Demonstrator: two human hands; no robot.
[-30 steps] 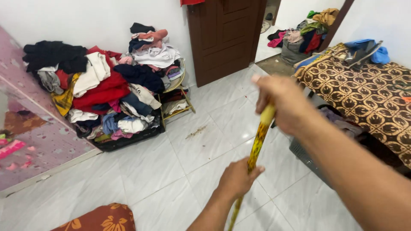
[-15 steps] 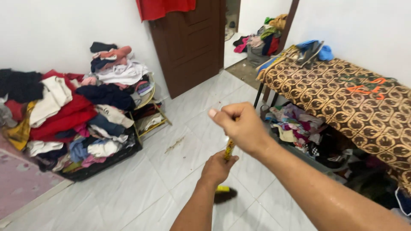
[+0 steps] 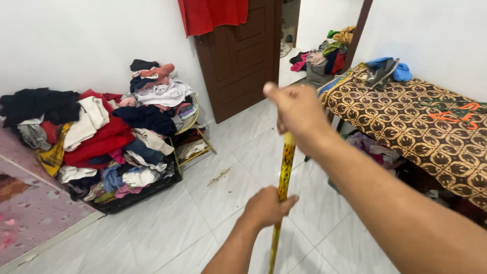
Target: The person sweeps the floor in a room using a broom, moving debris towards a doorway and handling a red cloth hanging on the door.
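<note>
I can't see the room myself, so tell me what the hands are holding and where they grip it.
Both hold a yellow patterned stick: right hand at its top end, left hand lower down the shaft.

The right hand is gripping the top end of a yellow patterned stick, and the left hand is closing around the same stick lower down. The stick is standing almost upright over the white tiled floor. A small streak of dirt is lying on the tiles. At the left, a big pile of clothes is leaning against the white wall, partly in a black basket. A brown door is standing behind, with a red cloth hanging over it. At the right, a brown patterned cloth is covering a table.
</note>
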